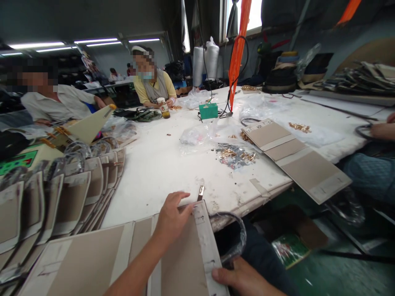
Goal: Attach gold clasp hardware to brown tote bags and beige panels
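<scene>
A beige bag panel (182,263) with pale edge strips lies in front of me, overhanging the table's near edge. My left hand (169,216) is over its upper part, thumb and forefinger spread apart. Just past those fingers, a small tab with a gold metal clasp (201,191) sticks out from the panel's far edge. My right hand (239,276) grips the panel's near right border, thumb on top and the other fingers hidden beneath. A plastic-wrapped looped handle (240,232) curves out from that side, beside the right hand.
On the left stand several similar bag panels (72,197). Gold metal parts (236,155) lie in a heap on the white table (148,164). Another panel (296,160) overhangs the right edge near a person's hand (384,130). A green box (208,111) and two people are farther back.
</scene>
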`<state>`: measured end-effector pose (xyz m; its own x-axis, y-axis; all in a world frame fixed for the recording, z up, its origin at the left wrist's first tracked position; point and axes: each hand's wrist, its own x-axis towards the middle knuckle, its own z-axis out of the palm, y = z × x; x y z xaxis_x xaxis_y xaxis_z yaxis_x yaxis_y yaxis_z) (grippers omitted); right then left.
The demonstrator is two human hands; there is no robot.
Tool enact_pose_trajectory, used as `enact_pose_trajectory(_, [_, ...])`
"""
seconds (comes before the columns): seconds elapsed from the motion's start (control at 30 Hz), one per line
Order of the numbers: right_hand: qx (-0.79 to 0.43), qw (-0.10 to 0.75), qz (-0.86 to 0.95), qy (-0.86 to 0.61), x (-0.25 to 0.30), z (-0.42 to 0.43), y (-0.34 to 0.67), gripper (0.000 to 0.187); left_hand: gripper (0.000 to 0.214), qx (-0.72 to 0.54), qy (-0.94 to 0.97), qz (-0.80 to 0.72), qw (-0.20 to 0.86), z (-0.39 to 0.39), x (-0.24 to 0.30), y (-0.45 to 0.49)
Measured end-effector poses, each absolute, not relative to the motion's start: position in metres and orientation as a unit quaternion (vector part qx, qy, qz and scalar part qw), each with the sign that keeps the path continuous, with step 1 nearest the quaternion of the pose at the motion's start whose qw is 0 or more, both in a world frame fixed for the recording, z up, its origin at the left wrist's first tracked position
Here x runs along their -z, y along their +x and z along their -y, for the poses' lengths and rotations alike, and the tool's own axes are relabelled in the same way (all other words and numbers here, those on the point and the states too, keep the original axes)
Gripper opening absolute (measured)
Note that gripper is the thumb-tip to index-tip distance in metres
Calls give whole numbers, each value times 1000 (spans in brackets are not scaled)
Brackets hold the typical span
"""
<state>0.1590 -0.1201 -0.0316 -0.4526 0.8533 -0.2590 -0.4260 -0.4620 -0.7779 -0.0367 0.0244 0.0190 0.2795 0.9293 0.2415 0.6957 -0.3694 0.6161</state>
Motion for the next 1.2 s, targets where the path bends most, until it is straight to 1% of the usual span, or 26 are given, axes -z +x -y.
enact_pose_trajectory(0.03, [-780, 405, 334, -340, 32, 121, 160, 68, 23, -299, 792, -506, 163, -14, -15, -43])
enact_pose_trajectory(0.1, [-757, 380, 370, -381, 33, 126, 168, 67, 25, -280, 830, -468, 120, 5, -3, -55])
enact_pose_trajectory(0.17, [-706, 306, 441, -462, 33, 133, 182, 61, 34, -243, 862, -438, 78, 19, 8, -63])
enact_pose_trajectory(0.27, [-577, 161, 570, -563, 22, 140, 206, 47, 46, -205, 880, -428, 33, 30, 18, -65])
enact_pose_trajectory(0.3, [-530, 141, 606, -576, 14, 139, 211, 42, 46, -196, 881, -430, 27, 31, 20, -64])
enact_pose_trajectory(0.33, [-483, 146, 640, -580, 5, 134, 213, 36, 47, -190, 881, -432, 24, 32, 20, -62])
enact_pose_trajectory(0.4, [-374, 202, 700, -574, -13, 115, 209, 28, 46, -183, 880, -439, 21, 32, 21, -59])
enact_pose_trajectory(0.47, [-264, 237, 741, -570, -25, 88, 195, 35, 46, -179, 876, -448, 19, 33, 20, -56])
enact_pose_trajectory(0.5, [-220, 226, 756, -574, -28, 73, 187, 37, 47, -177, 874, -453, 16, 34, 20, -55])
enact_pose_trajectory(0.6, [-138, 141, 785, -588, -22, 40, 168, 35, 48, -164, 873, -459, 6, 36, 21, -53])
enact_pose_trajectory(0.67, [-108, 106, 796, -587, -13, 30, 163, 33, 48, -157, 874, -460, 6, 37, 22, -52])
enact_pose_trajectory(0.73, [-90, 95, 802, -583, -5, 29, 162, 34, 49, -154, 874, -461, 14, 37, 23, -51])
enact_pose_trajectory(0.93, [-87, 79, 807, -579, -7, 31, 162, 33, 49, -172, 866, -468, 40, 33, 25, -51])
enact_pose_trajectory(1.2, [-102, 87, 802, -582, -9, 26, 155, 31, 50, -195, 868, -457, 14, 26, 34, -56])
